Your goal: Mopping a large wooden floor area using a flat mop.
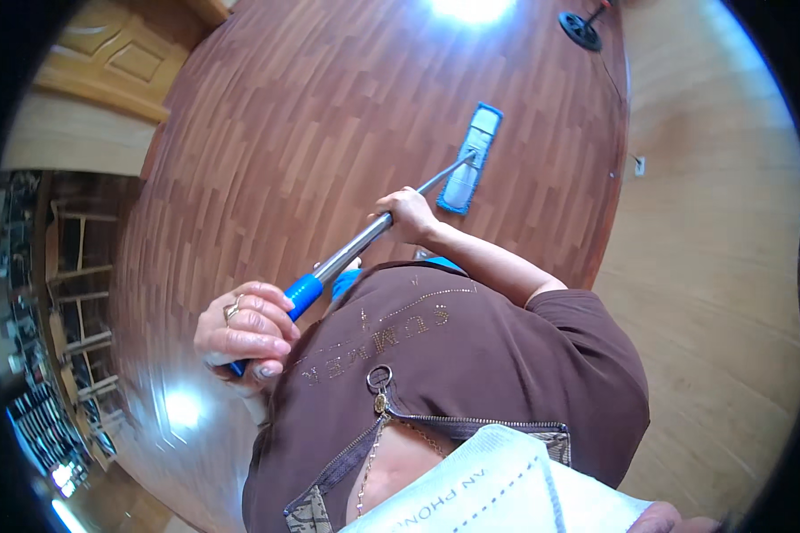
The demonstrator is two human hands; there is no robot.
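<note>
A flat mop (458, 191) with a blue fringed pad lies on the wood floor ahead of me, its pole slanting back toward my lower left. My left hand (249, 333), with a ring on one finger, is closed around the blue grip at the top of the pole (351, 251). Farther down, my right hand (409, 216) wraps round the bare metal part of the same pole, closer to the mop head. Both sets of fingers are bent around it.
Wood-look floor (329, 107) stretches ahead. A pale wall (702, 266) with a socket (640, 166) runs along the right. A black wheel (580, 31) stands at the far right. Shelves (80, 302) line the left, below a wooden door (124, 53).
</note>
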